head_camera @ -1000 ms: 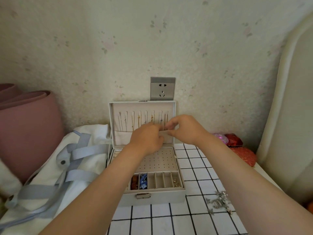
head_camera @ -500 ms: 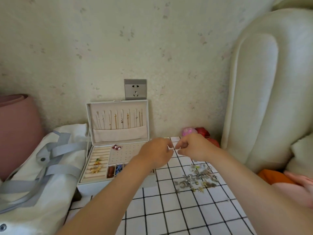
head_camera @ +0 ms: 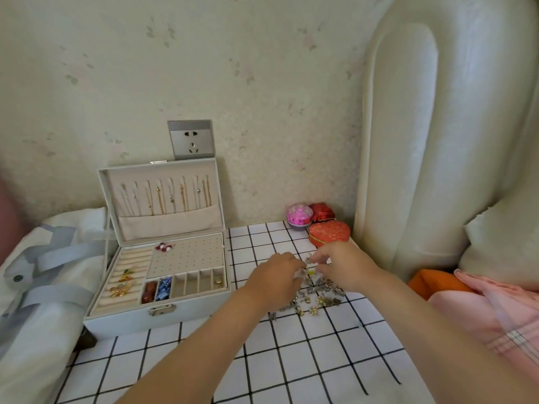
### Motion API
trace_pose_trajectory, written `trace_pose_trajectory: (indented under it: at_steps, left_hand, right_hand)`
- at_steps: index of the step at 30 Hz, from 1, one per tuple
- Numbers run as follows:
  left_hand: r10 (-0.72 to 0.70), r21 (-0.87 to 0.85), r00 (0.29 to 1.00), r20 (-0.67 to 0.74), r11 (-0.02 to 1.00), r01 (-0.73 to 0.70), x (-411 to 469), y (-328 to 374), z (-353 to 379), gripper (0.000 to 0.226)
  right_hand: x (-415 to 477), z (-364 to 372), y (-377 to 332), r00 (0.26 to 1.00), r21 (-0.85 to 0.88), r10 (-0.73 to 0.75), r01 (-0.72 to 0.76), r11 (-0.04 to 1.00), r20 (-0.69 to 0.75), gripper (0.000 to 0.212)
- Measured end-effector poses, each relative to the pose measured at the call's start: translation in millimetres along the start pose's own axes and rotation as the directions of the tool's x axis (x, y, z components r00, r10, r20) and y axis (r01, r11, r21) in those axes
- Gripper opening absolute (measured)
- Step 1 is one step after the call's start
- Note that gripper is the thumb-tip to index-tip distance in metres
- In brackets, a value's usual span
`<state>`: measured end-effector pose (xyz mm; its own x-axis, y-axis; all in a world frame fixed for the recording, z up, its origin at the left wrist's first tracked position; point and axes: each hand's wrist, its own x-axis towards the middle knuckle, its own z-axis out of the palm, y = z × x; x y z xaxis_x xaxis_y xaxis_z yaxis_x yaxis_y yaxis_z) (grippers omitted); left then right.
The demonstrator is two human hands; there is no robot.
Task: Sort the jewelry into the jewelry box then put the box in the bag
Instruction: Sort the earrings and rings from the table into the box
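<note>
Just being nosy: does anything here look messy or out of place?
Only the loose heap of small silver and gold trinkets on the black-gridded white tablecloth, unsorted beside the open white jewelry box. Nothing looks damaged.

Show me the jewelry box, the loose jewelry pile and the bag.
jewelry box (head_camera: 198, 307): head view, front wall right of the latch.
jewelry pile (head_camera: 318, 300): head view, gold pieces near the middle.
bag (head_camera: 35, 345): head view, white fabric below the straps.
</note>
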<state>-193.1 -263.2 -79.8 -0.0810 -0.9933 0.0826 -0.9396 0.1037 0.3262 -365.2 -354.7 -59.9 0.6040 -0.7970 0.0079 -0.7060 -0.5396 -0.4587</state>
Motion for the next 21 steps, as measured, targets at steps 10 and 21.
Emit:
trace_pose_trajectory:
  at_steps: [10,21]
  left_hand:
    - [-0.01,0.005,0.998,-0.055,1.0,0.01,9.2,-13.5,7.8,0.03]
    - [-0.004,0.033,0.998,-0.056,0.999,0.005,11.6,-10.0,4.1,0.029]
  right_hand:
    - [16.0,4.2,0.0,0.994,-0.057,-0.021,0.027,0.998,0.103,0.013]
    - [20.8,5.2,-6.7,0.992,-0.125,0.017,-0.001,0.992,0.128,0.009]
